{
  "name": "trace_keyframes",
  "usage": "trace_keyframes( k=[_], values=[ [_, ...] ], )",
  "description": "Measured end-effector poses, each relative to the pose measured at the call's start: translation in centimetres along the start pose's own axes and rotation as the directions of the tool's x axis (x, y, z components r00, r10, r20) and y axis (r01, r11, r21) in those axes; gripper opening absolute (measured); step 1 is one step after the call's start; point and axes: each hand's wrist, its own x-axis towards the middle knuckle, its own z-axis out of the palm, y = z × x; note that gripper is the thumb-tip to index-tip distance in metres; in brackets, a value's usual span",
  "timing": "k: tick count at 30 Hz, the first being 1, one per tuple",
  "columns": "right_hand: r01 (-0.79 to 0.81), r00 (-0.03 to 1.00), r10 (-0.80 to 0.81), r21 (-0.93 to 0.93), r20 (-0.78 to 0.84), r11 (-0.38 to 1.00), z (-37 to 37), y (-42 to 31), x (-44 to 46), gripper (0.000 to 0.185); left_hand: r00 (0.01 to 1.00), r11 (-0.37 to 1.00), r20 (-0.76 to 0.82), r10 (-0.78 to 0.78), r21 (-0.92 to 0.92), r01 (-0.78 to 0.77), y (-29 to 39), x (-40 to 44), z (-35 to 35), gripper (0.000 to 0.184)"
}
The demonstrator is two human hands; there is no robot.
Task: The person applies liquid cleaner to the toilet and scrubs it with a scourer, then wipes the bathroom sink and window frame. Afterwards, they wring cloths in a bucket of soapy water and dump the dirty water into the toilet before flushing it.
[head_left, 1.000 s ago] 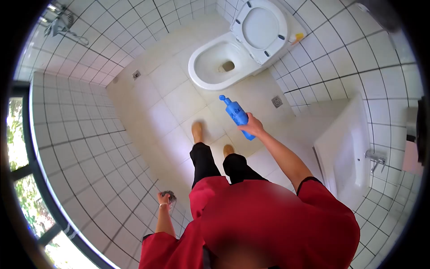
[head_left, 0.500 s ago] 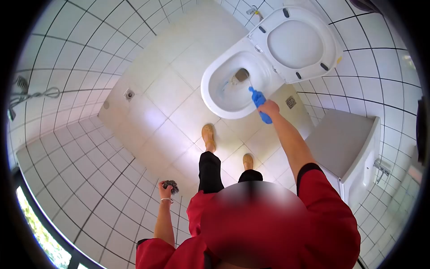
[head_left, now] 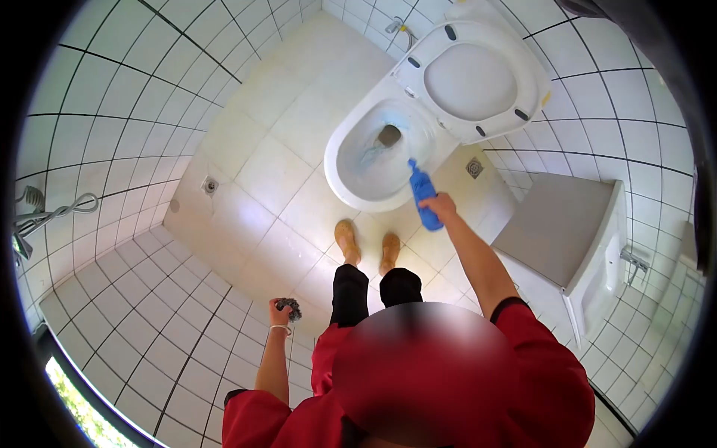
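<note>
The right hand (head_left: 442, 207) grips the bottle (head_left: 420, 187) at the bowl's (head_left: 330, 158) near right, presumably to direct its nozzle (head_left: 412, 163) inward; well left, the left hand (head_left: 280, 313) clutches a scourer (head_left: 290, 307).

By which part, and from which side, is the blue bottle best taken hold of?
Probably around the broad body of the blue bottle, from the person's right, as the right grip holds it: the narrow spout points towards the toilet bowl, and this leaves it free.
</note>
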Motion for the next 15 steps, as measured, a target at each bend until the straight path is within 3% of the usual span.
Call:
trace_keyframes(
  k=[2, 4, 5, 6, 8, 9, 11, 12, 13, 15],
  values=[
    [0.107, 0.992, -0.084, -0.253, 0.099, 0.962, 0.0, -1.3, -5.6, 0.053, 0.999, 0.999, -0.018, -0.050, 0.019, 0.050, -0.4, -0.1, -0.2, 0.042],
    [0.232, 0.967, -0.189, -0.273, 0.173, 0.934, 1.0, -2.9, -7.5, 0.054, 1.000, 0.999, -0.003, 0.012, 0.050, -0.011, -1.8, 0.5, 0.6, 0.042],
    [0.273, 0.960, -0.250, -0.213, 0.127, 0.938, 2.3, -2.5, -6.4, 0.053, 1.000, 0.999, -0.005, 0.013, 0.052, -0.013, -2.5, 0.7, 0.6, 0.042],
    [0.273, 0.960, -0.251, -0.211, 0.127, 0.939, 1.9, -2.9, -5.2, 0.053, 0.998, 0.995, 0.027, 0.063, 0.081, -0.064, -3.1, 1.0, 0.7, 0.042],
    [0.051, 0.999, -0.051, -0.001, 0.016, 0.999, 0.5, -4.0, -2.7, 0.052, 0.992, 0.987, 0.058, 0.112, 0.110, -0.118, -3.3, 0.7, 0.9, 0.041],
    [0.052, 0.999, -0.052, 0.002, 0.017, 0.999, -0.9, -3.5, -2.6, 0.052, 0.991, 0.986, 0.034, 0.129, 0.098, -0.132, -3.1, 0.5, 1.1, 0.042],
    [-0.011, 0.997, 0.004, -0.102, -0.072, 0.995, -4.4, -2.2, -2.9, 0.051, 0.989, 0.985, 0.009, 0.148, 0.088, -0.148, -3.2, 0.1, 1.1, 0.043],
    [-0.011, 0.997, 0.004, -0.100, -0.071, 0.995, -4.6, -1.0, -3.3, 0.051, 0.974, 0.943, 0.004, 0.228, 0.248, -0.222, -3.6, -0.1, 0.6, 0.044],
    [0.047, 0.999, -0.048, -0.218, -0.002, 0.975, -4.3, 0.8, -4.4, 0.051, 0.952, 0.870, 0.012, 0.307, 0.402, -0.286, -3.6, -0.4, 0.6, 0.045],
    [0.158, 0.985, -0.125, -0.336, 0.118, 0.928, -3.1, 3.0, -5.9, 0.052, 0.960, 0.862, -0.014, 0.278, 0.445, -0.243, -2.9, -0.8, 1.1, 0.045]
  ],
)
